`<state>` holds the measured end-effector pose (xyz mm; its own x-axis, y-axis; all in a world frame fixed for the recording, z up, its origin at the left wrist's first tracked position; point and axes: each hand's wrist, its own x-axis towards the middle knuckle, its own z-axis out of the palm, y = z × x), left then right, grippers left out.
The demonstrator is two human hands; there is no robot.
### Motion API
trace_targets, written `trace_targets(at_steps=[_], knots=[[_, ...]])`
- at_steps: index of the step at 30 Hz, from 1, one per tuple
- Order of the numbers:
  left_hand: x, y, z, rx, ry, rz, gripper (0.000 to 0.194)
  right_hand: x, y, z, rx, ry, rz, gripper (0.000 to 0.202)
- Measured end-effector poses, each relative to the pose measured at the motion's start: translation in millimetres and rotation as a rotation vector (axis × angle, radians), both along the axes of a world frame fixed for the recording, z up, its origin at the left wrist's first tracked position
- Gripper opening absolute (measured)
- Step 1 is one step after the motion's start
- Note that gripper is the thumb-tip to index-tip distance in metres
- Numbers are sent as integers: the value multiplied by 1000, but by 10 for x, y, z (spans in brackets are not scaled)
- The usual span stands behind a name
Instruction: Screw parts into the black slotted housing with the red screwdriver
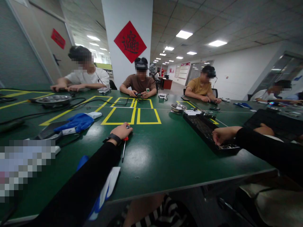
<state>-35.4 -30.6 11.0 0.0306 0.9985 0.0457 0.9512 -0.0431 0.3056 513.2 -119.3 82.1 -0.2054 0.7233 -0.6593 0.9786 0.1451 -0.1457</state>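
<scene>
My left hand point(120, 131), with a dark band at the wrist, rests low over the green table. Its fingers are closed around a screwdriver point(123, 150) with a red handle, whose metal shaft points toward the near edge. Over to the right, my right hand point(221, 135) is at the near end of a black, tray-like casing point(197, 127) that looks like a laptop base. Its fingertips are pressed together over small parts there; whether they hold anything is hidden. A white piece point(192, 112) lies at the casing's far end.
Blue-and-white gloves point(79, 122) lie left, with another point(107, 186) under my left forearm. A black cable point(47, 114) crosses the left side. Metal bowls point(178, 107) stand further back. Yellow tape point(149, 123) marks the table. Several people sit around it; a dark panel point(272, 123) is at right.
</scene>
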Motion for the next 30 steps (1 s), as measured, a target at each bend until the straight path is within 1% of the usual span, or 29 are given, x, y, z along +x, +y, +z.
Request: trace_targets(at_steps=[4,7,12,14,16,18,22,27,30], knots=[[2,-1,1,1,-13,9,47,-22,-99,24,22,35,-6,32],[7,-7,8,0,-24,9,47,-60,-147,27,64,16,6,27],[8,-10,14,-7,-19,-1,48,-73,-126,-15,88,-42,-8,21],[5,-8,12,-9,-15,-4,50,-49,-80,-36,46,2,22,21],[2,-7,10,-10,-10,-3,51,-19,-23,-55,-31,59,45,22],[0,-7,9,-8,-3,-1,51,9,33,-73,-91,88,41,27],[0,-7,14,-5,1,-11,49,44,112,-99,-143,103,10,36],[0,-2,22,-2,-3,-10,47,69,117,-87,-255,176,-15,38],[-2,1,20,-7,-21,-9,47,78,69,-64,-262,237,-31,39]])
